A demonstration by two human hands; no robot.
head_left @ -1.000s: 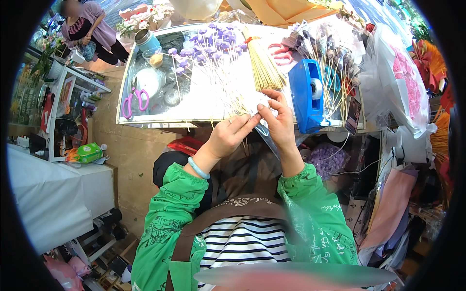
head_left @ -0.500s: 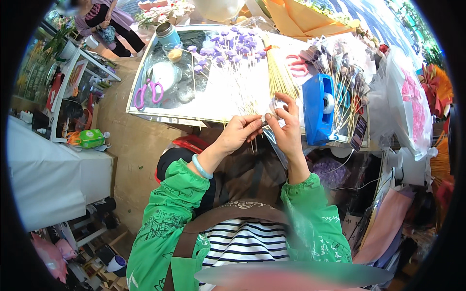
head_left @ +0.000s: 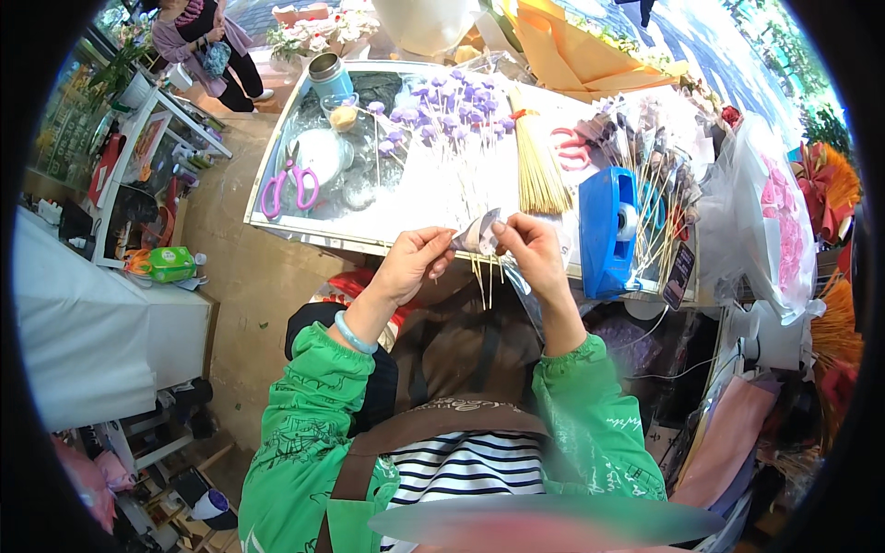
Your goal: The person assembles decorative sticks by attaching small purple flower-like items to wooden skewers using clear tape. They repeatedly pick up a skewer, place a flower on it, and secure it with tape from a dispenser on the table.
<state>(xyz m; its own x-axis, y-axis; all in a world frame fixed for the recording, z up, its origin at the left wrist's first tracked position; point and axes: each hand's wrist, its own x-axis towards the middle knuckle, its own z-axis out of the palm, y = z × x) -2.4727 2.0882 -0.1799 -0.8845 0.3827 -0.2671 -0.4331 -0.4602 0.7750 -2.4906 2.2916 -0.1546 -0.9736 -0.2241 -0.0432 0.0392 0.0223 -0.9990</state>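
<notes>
Between my hands a small pale grey sheet (head_left: 477,234), perhaps paper or film, is stretched out. My left hand (head_left: 415,261), with a bracelet at the wrist, is pinched at its left edge. The thumb and fingers of my right hand (head_left: 535,253) are closed on its upper right corner. Just beyond lie purple flowers (head_left: 456,111) on thin sticks, whose lower ends poke past the table's front edge near the sheet. A bundle of bare sticks (head_left: 539,175), tied with red near the top, rests right of the flowers.
A blue tape dispenser (head_left: 605,230) and pink scissors (head_left: 572,147) are on the right of the white table (head_left: 415,189). Purple-handled scissors (head_left: 289,189) lie left, near an open blue jar (head_left: 328,76). Dark wrapped stems (head_left: 645,147) and a phone (head_left: 679,276) are farther right. A person (head_left: 207,46) stands far left.
My hands have moved apart, the left one leftward and down. The small sheet, bunched at my fingertips before, is now spread between them. The whole view has shifted slightly.
</notes>
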